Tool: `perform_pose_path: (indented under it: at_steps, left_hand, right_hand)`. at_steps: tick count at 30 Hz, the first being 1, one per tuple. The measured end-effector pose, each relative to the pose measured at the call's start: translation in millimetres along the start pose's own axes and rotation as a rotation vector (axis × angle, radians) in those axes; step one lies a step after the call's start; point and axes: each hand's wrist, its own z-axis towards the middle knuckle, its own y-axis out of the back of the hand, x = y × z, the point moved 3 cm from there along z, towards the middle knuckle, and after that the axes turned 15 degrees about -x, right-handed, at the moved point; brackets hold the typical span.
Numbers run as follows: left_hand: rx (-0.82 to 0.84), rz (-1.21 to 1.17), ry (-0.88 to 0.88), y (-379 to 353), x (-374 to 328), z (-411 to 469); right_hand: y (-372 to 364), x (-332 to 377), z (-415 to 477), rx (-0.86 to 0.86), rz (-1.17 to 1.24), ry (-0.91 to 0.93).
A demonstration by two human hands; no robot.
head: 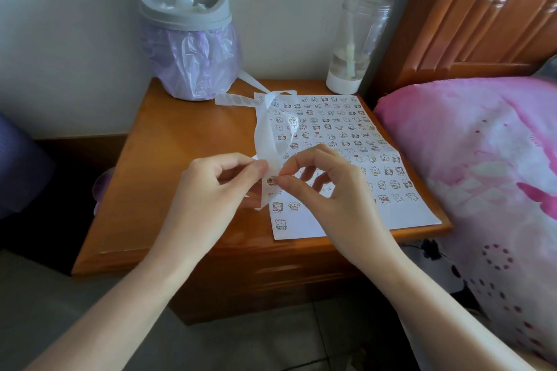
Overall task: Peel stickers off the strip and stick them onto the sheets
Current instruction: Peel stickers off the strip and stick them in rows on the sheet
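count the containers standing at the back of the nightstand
2. A grey lidded bin lined with a purple bag stands at the back left corner, and a clear bottle with a white base stands at the back right, beside the bed. Nothing seems hidden behind them.

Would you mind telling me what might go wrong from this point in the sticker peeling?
1. The right hand pinches a small sticker at its edge, so it may crease or tear coming off the strip.
2. The strip's loose loop hangs over the sheet and could snag or drag across it.
3. The sheet's near edge reaches the nightstand edge, so it could slide off.
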Motion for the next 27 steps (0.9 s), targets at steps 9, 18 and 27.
perform_pose_path:
  at_steps: [9,18,27]
  left_hand:
    - [-0.044,0.165,-0.062,4,3,-1]
    - [-0.025,0.253,-0.134,0,6,-4]
    - [-0.018,0.260,-0.137,-1,7,-5]
  right_hand:
    - [26,-12,12,0.225,-0.064,-0.284]
    - [21,-21,7,0.336,-0.127,-0.391]
    - [20,-21,6,0.353,-0.148,-0.383]
